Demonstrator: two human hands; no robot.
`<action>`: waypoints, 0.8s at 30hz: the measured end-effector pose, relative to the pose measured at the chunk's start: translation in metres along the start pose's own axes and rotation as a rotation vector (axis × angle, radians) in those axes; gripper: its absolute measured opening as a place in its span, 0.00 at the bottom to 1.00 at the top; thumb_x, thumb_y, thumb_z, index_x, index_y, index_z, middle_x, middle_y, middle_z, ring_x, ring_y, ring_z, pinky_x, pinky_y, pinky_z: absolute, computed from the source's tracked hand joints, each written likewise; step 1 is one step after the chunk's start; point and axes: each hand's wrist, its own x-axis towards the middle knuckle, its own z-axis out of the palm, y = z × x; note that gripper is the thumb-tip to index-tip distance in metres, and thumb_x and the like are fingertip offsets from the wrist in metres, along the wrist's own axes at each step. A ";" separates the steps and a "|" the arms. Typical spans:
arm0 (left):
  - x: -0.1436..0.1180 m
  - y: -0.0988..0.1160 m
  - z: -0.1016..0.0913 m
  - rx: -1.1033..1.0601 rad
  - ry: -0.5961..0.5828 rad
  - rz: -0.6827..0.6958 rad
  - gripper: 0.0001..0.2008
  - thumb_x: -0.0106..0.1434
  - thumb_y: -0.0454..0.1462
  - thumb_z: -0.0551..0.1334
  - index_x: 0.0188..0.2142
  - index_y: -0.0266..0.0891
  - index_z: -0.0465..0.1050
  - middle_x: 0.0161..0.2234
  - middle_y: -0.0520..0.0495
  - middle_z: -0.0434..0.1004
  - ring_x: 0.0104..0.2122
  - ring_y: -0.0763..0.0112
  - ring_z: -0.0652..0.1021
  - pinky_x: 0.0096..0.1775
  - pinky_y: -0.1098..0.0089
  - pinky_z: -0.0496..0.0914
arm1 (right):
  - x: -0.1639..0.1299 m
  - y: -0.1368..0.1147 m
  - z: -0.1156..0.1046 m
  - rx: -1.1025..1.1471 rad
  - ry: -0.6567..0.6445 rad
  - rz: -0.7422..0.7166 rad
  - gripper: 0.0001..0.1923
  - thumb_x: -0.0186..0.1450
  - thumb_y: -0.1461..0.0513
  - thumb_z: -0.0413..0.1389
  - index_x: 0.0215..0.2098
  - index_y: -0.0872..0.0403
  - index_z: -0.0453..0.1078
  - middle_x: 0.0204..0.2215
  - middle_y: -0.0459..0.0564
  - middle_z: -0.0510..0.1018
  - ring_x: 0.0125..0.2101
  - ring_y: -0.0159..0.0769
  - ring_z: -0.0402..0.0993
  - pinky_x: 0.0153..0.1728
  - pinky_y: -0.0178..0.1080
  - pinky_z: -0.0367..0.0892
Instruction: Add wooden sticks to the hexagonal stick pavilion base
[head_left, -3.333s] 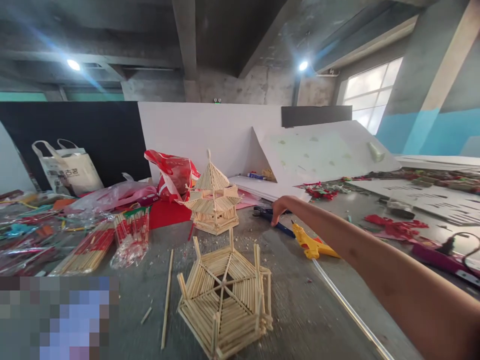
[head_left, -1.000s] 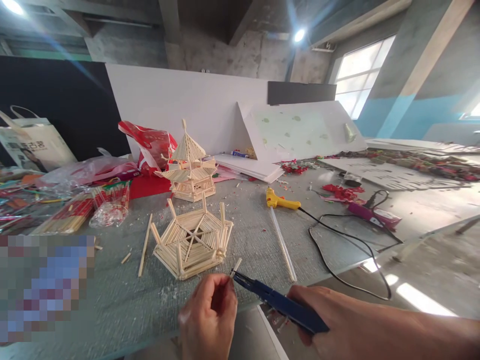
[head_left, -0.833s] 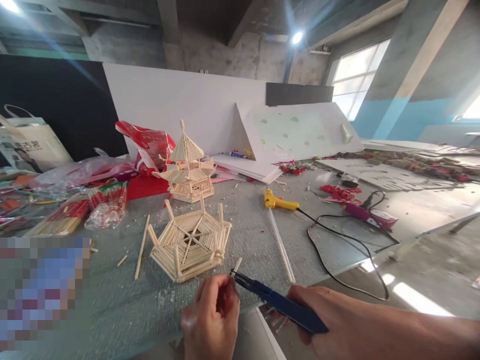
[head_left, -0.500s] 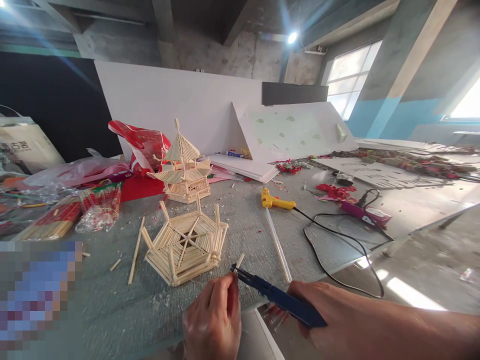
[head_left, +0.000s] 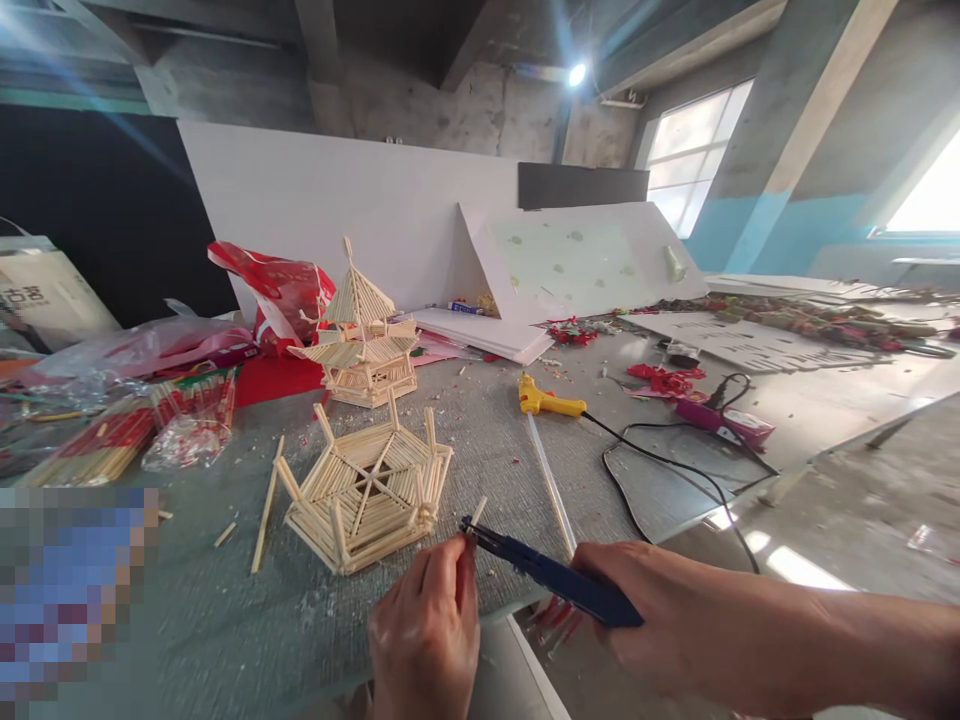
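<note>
My right hand (head_left: 622,600) grips a dark blue hand cutter (head_left: 547,570) that looks like pliers. Its jaws are at a short wooden stick (head_left: 478,510), whose pale end shows just beyond them. My left hand (head_left: 427,620) is closed in a pinch on the stick, close to the jaws; the part inside the fingers is hidden. Just behind my left hand sits a six-sided wooden stick base (head_left: 367,490) with short upright posts at its corners. A tiered stick pagoda (head_left: 360,340) with a pointed roof stands farther back.
A yellow glue gun (head_left: 551,400) lies right of the base, with a clear glue stick (head_left: 551,480) and a black cord (head_left: 667,455) trailing to a purple box (head_left: 724,425). A loose stick (head_left: 268,505) and bundled sticks (head_left: 112,430) lie left. The table edge (head_left: 510,610) runs near my hands.
The view shifts slightly. My right hand and the cutter's handle are a little higher; the jaws stay at the stick and my left hand keeps its pinch.
</note>
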 end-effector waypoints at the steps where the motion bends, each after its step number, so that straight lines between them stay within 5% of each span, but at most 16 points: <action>1: 0.000 0.000 0.000 0.001 0.008 0.004 0.07 0.63 0.36 0.55 0.30 0.41 0.71 0.20 0.56 0.76 0.18 0.76 0.74 0.24 0.74 0.61 | 0.000 -0.001 0.000 0.004 0.001 -0.008 0.08 0.52 0.62 0.48 0.30 0.52 0.65 0.22 0.43 0.67 0.19 0.28 0.63 0.18 0.30 0.51; 24: 0.010 0.002 0.003 0.012 0.014 0.018 0.04 0.61 0.35 0.57 0.31 0.41 0.70 0.20 0.56 0.74 0.19 0.75 0.73 0.25 0.73 0.61 | 0.000 -0.005 -0.013 -0.052 0.001 -0.050 0.05 0.50 0.65 0.47 0.27 0.54 0.60 0.25 0.43 0.67 0.19 0.25 0.59 0.17 0.29 0.53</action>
